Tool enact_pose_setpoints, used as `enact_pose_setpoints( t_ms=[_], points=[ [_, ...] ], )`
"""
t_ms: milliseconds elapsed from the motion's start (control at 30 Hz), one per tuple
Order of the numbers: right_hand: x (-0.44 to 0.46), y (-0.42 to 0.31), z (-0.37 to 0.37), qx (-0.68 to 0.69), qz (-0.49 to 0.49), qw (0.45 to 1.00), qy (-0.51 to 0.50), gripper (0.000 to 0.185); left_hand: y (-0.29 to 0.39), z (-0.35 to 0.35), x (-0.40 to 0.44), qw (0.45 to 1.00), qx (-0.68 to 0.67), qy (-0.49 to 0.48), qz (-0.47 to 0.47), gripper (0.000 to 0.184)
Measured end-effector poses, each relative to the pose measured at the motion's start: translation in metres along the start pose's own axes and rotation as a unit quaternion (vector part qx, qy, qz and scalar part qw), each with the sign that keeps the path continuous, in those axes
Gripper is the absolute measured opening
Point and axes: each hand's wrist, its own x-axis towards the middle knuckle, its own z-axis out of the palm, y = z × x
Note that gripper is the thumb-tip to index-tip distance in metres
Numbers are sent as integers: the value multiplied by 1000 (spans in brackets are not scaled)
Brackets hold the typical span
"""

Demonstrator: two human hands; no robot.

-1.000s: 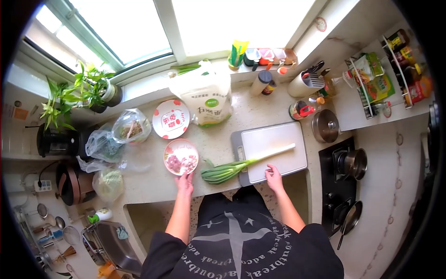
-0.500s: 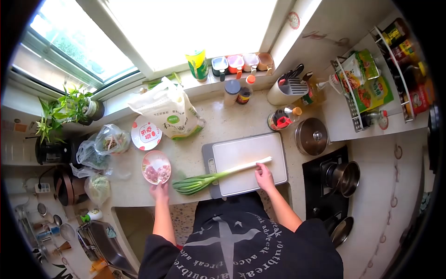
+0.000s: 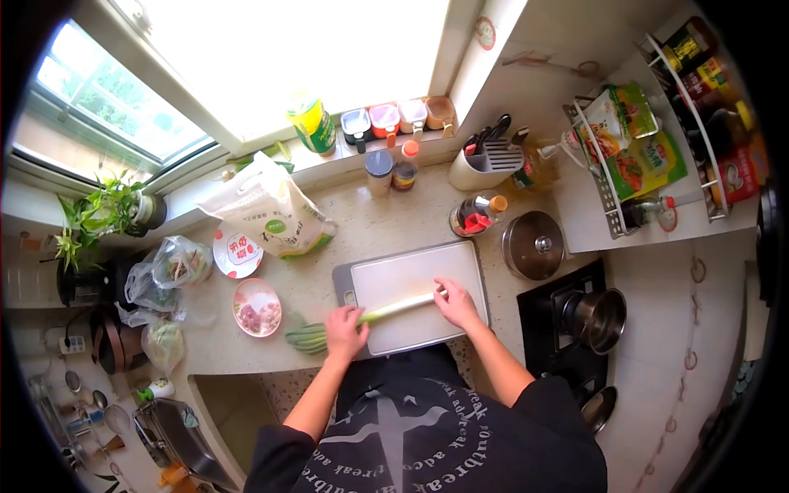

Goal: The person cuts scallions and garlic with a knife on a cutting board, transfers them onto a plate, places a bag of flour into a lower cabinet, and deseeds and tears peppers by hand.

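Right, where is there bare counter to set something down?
Bare counter: between the white bag and cutting board, and from the board to the lidded jar. Crowded: the left end, with plastic bags, plate and bowl; the board, with leek, left hand and right hand.

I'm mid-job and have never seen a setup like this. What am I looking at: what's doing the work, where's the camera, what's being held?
There's no machine here: a person works with two bare hands. Every picture comes from one camera worn on their head, looking forward and down. On the counter is a grey-edged cutting board with a leek across it, leaves past the board's left edge. The left hand is over the stalk near its leaves; the right hand is at the pale end. How firmly they grip isn't clear. Leftward sits a bowl of pinkish pieces.
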Motion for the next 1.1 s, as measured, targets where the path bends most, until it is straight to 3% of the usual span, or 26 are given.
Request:
enact_pose_setpoints(
  t_ms=[167, 300, 367, 467, 567, 800, 1100],
  points=[
    [23, -27, -53, 63, -31, 994, 82, 37, 19, 23, 10, 995, 21, -73, 70, 41],
    [22, -33, -68, 61, -22, 993, 98, 36, 3, 40, 12, 991, 57, -68, 96, 41],
    [20, -21, -62, 37, -12, 995, 97, 35, -1, 39, 13, 990, 60, -64, 111, 40],
    [12, 11, -38, -114, -82, 984, 109, 39, -8, 39, 17, 985, 90, -85, 116, 35],
    [-1, 8, -26, -155, -117, 977, 87, 43, -2, 19, 31, 989, 86, -61, 106, 31],
    [9, 5, 17, -153, -117, 978, 81, 49, -28, 3, 64, 981, 132, -4, 141, 25],
    [16, -11, 39, -229, -112, 967, 16, 53, -39, 15, 53, 982, 152, -13, 109, 28]
  ],
)
